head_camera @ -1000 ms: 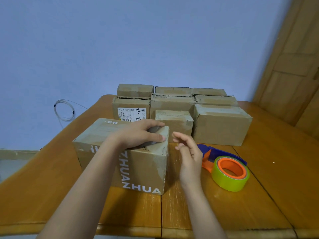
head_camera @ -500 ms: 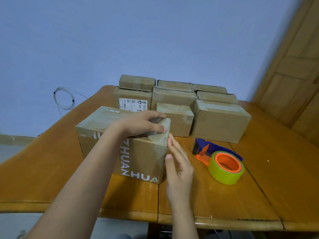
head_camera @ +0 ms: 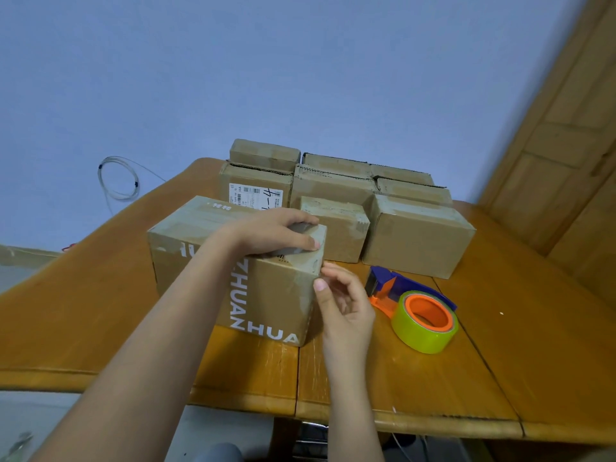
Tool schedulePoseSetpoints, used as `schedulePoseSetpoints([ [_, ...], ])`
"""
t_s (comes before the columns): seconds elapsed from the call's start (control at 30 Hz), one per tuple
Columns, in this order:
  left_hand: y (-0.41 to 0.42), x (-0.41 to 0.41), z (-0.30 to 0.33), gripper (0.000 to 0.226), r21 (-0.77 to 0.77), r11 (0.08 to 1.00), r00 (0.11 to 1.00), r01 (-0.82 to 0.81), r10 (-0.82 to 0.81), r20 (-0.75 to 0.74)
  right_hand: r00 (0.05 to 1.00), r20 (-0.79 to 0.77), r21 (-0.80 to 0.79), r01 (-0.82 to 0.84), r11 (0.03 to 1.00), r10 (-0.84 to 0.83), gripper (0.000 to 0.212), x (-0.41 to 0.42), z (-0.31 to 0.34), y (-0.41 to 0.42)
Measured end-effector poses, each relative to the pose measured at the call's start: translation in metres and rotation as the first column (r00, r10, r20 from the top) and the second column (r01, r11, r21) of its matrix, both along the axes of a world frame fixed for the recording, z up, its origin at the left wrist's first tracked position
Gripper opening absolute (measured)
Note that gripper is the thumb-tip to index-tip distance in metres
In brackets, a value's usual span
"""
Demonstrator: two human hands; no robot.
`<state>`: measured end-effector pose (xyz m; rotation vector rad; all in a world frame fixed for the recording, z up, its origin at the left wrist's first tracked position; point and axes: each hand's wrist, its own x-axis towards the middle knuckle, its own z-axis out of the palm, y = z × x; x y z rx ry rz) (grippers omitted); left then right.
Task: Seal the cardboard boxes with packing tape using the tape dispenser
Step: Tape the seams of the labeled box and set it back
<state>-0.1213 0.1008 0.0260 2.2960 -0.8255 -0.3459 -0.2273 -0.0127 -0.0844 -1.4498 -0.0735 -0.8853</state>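
Main risk, as judged here: the near box [head_camera: 233, 261] twisting or sliding on the table [head_camera: 500, 378] under the sideways press of the right hand [head_camera: 345, 306], which would let the tape end on its corner wrinkle or lift; the left hand [head_camera: 276, 233] alone steadied it. Second risk: the loose grey piece under the left fingers [head_camera: 311, 243] pulling away from the top if that hand let go early. The near box sat directly beneath the left hand and touching the right hand's fingertips [head_camera: 320, 284]; it was brown, printed with white letters, its top and right corner glossy with tape, some wrinkles showing near the corner. The sealed boxes [head_camera: 416, 235] stood grouped beyond both hands, some stacked, taped along their tops. The tape dispenser [head_camera: 413, 303] lay just right of the right hand, untouched, blue and orange with a yellow-green roll. Left hand: palm down, fingers curled over the grey piece at the top edge. Right hand: fingers loosely bent, apart, gripping nothing, tips pressed on the box corner
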Motion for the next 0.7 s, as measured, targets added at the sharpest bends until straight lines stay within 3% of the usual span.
schedulePoseSetpoints([
  [0.23, -0.001, -0.002, 0.002, 0.058, 0.022, 1.000, 0.999, 0.022, -0.023, 0.034, 0.999, 0.036, 0.076, 0.025, 0.997, -0.028, 0.002, 0.011, 0.000, 0.003],
  [0.43, -0.001, 0.000, 0.001, 0.059, 0.041, 0.998, 0.999, 0.041, -0.043, 0.031, 0.993, -0.010, 0.251, -0.108, 0.962, 0.114, 0.007, 0.015, -0.002, 0.009],
  [0.57, -0.002, 0.000, 0.001, 0.059, 0.031, 0.999, 0.999, 0.040, -0.041, 0.033, 0.955, -0.029, 0.435, -0.255, 0.863, 0.296, 0.014, 0.020, 0.007, 0.005],
  [0.7, -0.002, 0.000, 0.000, 0.060, 0.022, 0.999, 0.999, 0.039, -0.039, 0.024, 0.953, -0.060, 0.439, -0.242, 0.865, 0.297, 0.022, 0.022, 0.006, 0.000],
])
